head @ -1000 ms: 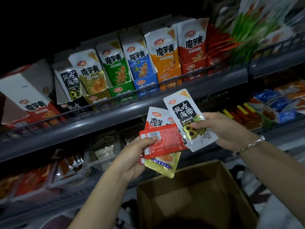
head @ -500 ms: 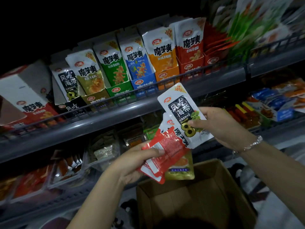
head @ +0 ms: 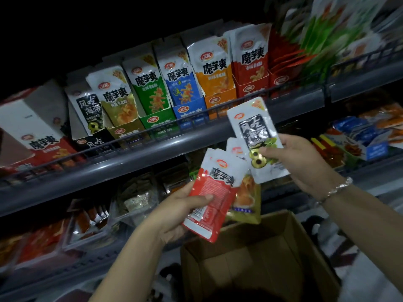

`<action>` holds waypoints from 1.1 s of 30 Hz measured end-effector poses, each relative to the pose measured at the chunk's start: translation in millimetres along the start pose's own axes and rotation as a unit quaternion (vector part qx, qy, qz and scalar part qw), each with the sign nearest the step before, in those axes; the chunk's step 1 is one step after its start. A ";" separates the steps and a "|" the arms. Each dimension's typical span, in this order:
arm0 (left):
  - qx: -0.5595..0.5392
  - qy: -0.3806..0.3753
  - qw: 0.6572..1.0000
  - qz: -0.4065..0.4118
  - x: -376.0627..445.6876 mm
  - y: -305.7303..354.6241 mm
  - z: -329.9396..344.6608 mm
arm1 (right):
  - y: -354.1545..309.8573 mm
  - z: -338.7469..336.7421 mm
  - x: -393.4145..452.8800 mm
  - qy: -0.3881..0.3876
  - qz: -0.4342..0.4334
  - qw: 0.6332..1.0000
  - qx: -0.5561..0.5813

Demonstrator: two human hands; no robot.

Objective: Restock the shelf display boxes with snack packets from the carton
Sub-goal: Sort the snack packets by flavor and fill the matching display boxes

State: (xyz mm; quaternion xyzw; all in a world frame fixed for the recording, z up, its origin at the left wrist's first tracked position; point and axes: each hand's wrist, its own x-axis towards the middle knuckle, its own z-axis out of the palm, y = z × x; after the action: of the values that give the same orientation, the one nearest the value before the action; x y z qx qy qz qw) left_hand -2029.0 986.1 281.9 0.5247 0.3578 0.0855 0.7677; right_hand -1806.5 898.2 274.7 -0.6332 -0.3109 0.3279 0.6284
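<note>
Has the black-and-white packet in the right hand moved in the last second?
Yes. The black-and-white packet has risen toward the grey shelf rail, its top now overlapping it.

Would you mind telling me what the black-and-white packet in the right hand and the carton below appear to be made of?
Black-and-white packet: seemingly glossy plastic film; it shines and crinkles. Carton: likely matte brown cardboard, with dull folded flaps.

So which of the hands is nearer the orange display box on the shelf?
Right. The right hand sits below the orange display box, slightly to its right; the left hand is much lower, gripping a red packet.
</note>
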 end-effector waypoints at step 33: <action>-0.096 0.178 0.979 -0.003 21.4 -10.7 -0.2 | -2.9 -4.6 2.1 -0.122 0.131 0.977 0.113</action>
State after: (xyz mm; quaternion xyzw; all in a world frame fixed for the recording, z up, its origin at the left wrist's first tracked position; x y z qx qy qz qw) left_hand -2016.2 992.4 262.8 0.4240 0.4804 0.2094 0.7387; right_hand -1801.4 897.3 277.5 -0.5488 -0.2607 0.5153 0.6044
